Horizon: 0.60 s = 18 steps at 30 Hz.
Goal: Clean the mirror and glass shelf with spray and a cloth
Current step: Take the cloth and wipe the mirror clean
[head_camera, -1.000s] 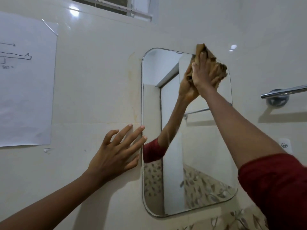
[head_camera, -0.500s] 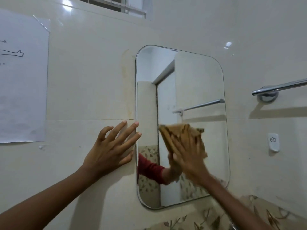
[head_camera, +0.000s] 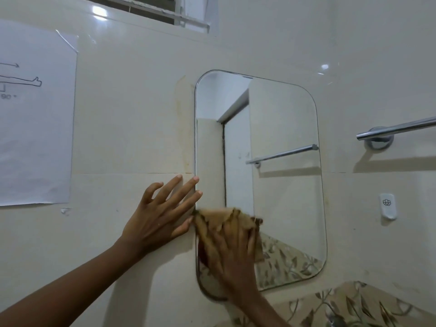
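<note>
A rounded rectangular mirror hangs on the cream tiled wall. My right hand presses a crumpled tan cloth flat against the mirror's lower left corner, and it is blurred by motion. My left hand lies flat on the wall just left of the mirror, fingers spread, fingertips reaching the mirror's edge. No spray bottle and no glass shelf are in view.
A chrome towel bar sticks out of the wall to the right of the mirror, with a small white hook below it. A paper sheet with a drawing is taped at the left. Leaf-patterned tiles run along the bottom right.
My right hand has swept the cloth from the mirror's top right down to its middle and then across to its lower left corner. The left hand has stayed on the wall.
</note>
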Tool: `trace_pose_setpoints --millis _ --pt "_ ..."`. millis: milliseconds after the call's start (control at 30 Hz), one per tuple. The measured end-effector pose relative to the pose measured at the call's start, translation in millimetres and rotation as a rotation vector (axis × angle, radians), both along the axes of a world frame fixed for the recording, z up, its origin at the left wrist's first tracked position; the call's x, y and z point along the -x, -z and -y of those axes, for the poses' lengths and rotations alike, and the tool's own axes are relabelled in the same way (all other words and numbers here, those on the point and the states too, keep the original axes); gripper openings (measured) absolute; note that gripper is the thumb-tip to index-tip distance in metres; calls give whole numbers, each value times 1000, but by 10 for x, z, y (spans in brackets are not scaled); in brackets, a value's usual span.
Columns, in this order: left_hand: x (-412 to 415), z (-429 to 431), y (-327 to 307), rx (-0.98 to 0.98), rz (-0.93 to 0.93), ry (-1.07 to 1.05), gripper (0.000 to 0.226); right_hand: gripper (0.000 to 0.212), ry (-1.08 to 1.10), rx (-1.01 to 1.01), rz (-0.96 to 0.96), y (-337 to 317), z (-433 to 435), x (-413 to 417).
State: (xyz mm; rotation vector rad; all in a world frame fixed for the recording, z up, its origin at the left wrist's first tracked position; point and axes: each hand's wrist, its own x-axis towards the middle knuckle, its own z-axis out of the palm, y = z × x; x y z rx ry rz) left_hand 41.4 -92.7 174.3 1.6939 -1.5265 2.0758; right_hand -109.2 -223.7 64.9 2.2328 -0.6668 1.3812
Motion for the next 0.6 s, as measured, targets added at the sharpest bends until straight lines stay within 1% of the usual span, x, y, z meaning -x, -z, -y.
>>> trace_pose_setpoints --millis 100,167,200,267,333,433,533,600 --pt "11 -4 -6 8 -44 24 59 53 -17 -70 135 -684 -28 -86" --pt "7 -3 -5 9 -52 22 59 51 -104 -131 195 -1194 -1 -93" --pt "1 -2 -7 6 -47 16 59 52 -140 -147 245 -1460 19 -90" --pt "-5 1 -9 -1 -22 -3 57 52 -138 -140 295 -1970 51 -73" --pt "-12 4 -11 0 5 -17 55 51 -132 -126 284 -2464 76 -54" --pt "-22 13 -16 14 30 -16 53 51 -185 -123 252 -3059 91 0" --pt "-27 22 -12 31 47 -6 53 52 -216 -89 221 -3359 72 -27" --pt "-33 27 -5 45 58 -7 53 52 -206 -79 205 -3357 43 -68"
